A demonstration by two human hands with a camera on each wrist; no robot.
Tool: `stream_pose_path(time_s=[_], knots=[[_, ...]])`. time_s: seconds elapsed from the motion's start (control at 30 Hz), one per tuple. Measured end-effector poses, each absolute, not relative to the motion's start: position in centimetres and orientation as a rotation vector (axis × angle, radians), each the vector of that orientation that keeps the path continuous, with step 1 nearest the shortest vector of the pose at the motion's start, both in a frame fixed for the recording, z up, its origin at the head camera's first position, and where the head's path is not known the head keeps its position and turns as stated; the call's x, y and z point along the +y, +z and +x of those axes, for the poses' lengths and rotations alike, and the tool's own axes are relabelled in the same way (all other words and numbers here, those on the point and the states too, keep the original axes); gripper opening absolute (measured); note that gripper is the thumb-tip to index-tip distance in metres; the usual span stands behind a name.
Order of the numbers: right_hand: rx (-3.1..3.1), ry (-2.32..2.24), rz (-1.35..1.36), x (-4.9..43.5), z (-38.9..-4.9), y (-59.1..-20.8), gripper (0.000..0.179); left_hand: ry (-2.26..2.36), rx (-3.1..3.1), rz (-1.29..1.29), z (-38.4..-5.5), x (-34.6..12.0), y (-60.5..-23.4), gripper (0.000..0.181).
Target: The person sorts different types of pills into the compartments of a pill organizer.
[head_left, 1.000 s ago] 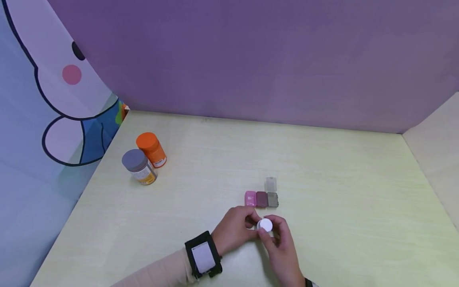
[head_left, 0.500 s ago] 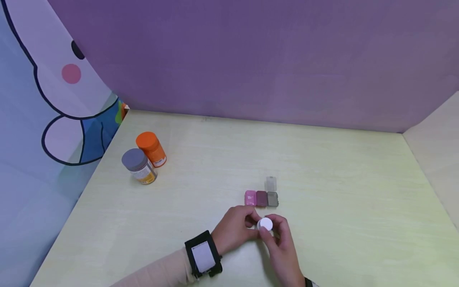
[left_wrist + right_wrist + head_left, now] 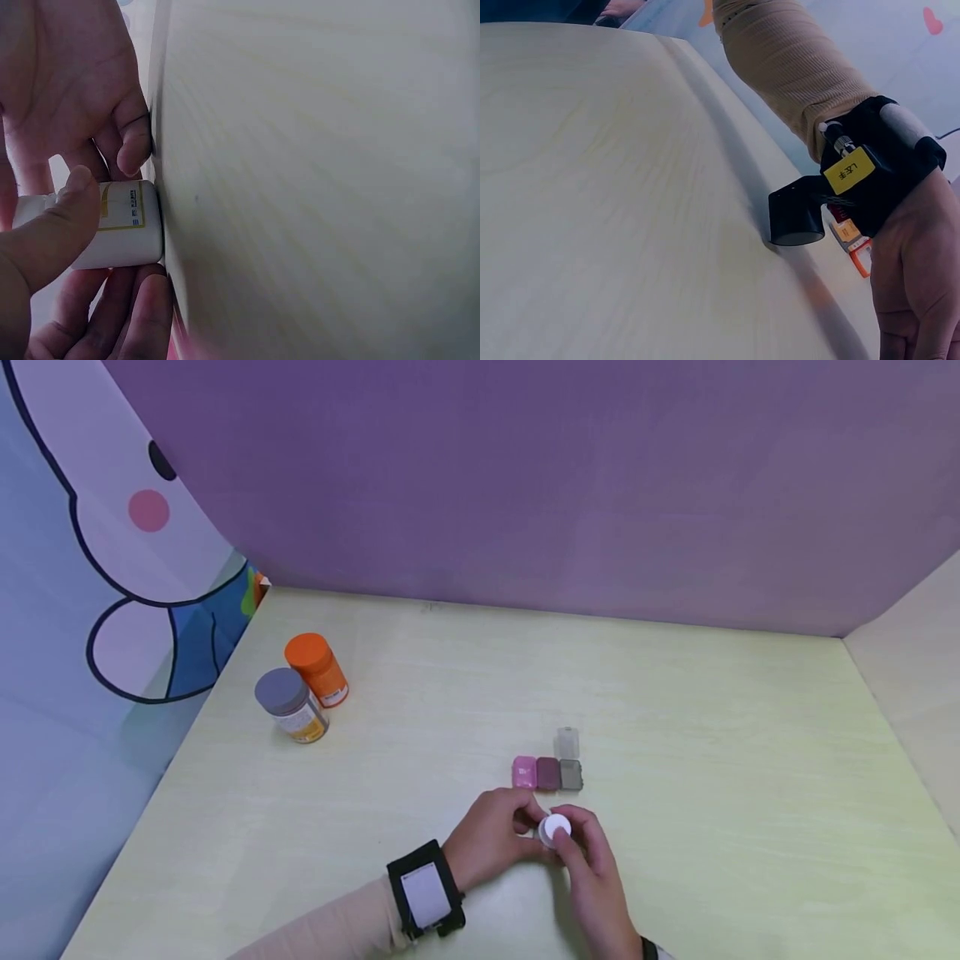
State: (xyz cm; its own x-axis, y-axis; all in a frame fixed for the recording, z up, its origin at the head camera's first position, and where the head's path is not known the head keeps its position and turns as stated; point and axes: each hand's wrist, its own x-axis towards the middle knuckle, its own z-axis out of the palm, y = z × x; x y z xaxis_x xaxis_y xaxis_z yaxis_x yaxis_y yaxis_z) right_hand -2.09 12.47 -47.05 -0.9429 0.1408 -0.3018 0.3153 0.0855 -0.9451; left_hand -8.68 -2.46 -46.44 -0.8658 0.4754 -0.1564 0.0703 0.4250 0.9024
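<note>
A small white bottle (image 3: 131, 225) with a yellow-edged label stands on the table, its white cap (image 3: 556, 825) on top. My left hand (image 3: 495, 831) grips the bottle body, its thumb (image 3: 56, 229) across one side and the other fingers behind. Around the cap, my right hand (image 3: 596, 881) curls thumb and forefinger, the thumb lying on the cap's near edge. In the right wrist view only the left hand (image 3: 919, 255) shows; the right hand is out of that frame. Just beyond the hands lies a small pill box (image 3: 547, 773) with pink, plum and grey compartments; the grey one's lid (image 3: 567, 742) is flipped up.
At the table's left stand two larger jars: an orange one (image 3: 318, 668) and a grey-lidded one (image 3: 292, 703), close together. A purple panel (image 3: 525, 485) borders the back of the pale table (image 3: 712, 760). A black strap with a camera (image 3: 426, 893) sits on the left wrist.
The right hand has shifted slightly right, and its thumb has slid along the cap's near edge to the right. The left hand keeps its hold; jars and pill box stay put.
</note>
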Motion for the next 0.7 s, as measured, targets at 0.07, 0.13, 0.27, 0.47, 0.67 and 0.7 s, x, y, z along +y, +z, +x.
stream_pose_path(time_s=[0.07,0.13,0.27,0.47,0.67,0.7], knots=[[2.226,-1.969,0.469,12.52,-2.1,-47.05,0.033,1.427,2.295,0.462,-8.68,-2.47,-46.42,0.027],[2.257,-1.944,0.457,12.51,-2.04,-47.11,0.038,1.424,2.295,0.46,-8.68,-2.44,-46.42,0.024],[2.306,-1.91,0.447,12.38,-1.84,-47.28,0.048,1.413,2.302,0.459,-8.62,-2.34,-46.4,0.022],[2.33,-1.925,0.389,12.4,-1.78,-47.3,0.038,1.418,2.295,0.453,-8.6,-2.44,-46.33,0.023],[2.347,-1.891,0.332,12.6,-1.65,-47.17,0.037,1.427,2.292,0.453,-8.59,-2.46,-46.37,0.024],[2.338,-1.892,0.323,12.62,-1.6,-47.15,0.038,1.429,2.293,0.456,-8.58,-2.45,-46.39,0.024]])
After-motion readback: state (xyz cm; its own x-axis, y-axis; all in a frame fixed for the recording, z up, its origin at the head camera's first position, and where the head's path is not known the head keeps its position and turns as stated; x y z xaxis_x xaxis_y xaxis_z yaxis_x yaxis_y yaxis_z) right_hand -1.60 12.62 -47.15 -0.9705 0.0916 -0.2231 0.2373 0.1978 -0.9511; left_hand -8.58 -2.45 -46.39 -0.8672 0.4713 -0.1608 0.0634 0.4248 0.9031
